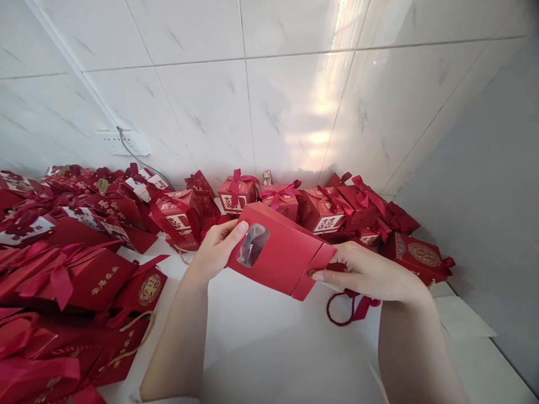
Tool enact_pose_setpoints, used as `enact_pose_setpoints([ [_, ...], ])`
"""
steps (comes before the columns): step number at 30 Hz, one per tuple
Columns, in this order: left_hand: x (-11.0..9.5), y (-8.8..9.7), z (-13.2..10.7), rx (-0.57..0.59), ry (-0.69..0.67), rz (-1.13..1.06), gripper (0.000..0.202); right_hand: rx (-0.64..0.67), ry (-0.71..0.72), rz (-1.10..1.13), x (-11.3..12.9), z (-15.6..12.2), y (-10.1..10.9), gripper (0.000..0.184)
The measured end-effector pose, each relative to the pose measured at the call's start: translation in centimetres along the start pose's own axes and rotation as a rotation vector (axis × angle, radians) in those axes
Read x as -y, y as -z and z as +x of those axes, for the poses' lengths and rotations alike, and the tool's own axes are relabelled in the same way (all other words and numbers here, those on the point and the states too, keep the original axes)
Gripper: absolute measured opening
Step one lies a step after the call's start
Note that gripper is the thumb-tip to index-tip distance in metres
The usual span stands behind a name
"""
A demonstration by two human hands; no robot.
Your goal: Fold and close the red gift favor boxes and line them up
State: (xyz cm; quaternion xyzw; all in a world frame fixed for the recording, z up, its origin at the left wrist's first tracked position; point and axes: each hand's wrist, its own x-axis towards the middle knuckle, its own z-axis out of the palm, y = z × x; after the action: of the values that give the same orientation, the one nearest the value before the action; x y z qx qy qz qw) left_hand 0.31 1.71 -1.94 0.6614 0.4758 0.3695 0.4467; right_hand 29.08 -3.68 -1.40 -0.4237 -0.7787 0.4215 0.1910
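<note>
I hold a red cardboard gift box (pixel 281 255) with a small clear window, tilted above the white tabletop (pixel 269 348). My left hand (pixel 217 247) grips its left end, thumb lying along the top edge beside the window. My right hand (pixel 366 272) is closed on the box's right end flap, thumb pressing the flap. A red cord handle with ribbon (pixel 349 308) hangs below my right hand.
Several flat red boxes and ribbons (pixel 71 275) are piled on the left. A row of finished red boxes tied with bows (pixel 320 210) lines the white tiled wall. A wall socket with a cable (pixel 126 143) is at the left. A white sheet (pixel 458 317) lies at the right.
</note>
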Motion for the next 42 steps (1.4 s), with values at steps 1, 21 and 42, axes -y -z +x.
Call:
enact_pose_setpoints([
  [1,0.0,0.0,0.0,-0.007,0.004,-0.01,0.044,0.001,-0.012,-0.014,0.0,0.0,0.0,0.028],
  [21,-0.6,0.1,-0.3,0.041,-0.018,-0.066,0.061,-0.211,-0.167,0.027,-0.2,-0.2,-0.2,0.041],
  [42,0.1,-3.4,1.1,-0.01,0.146,-0.797,0.045,-0.837,0.232,0.299,-1.0,2.7,-2.1,0.056],
])
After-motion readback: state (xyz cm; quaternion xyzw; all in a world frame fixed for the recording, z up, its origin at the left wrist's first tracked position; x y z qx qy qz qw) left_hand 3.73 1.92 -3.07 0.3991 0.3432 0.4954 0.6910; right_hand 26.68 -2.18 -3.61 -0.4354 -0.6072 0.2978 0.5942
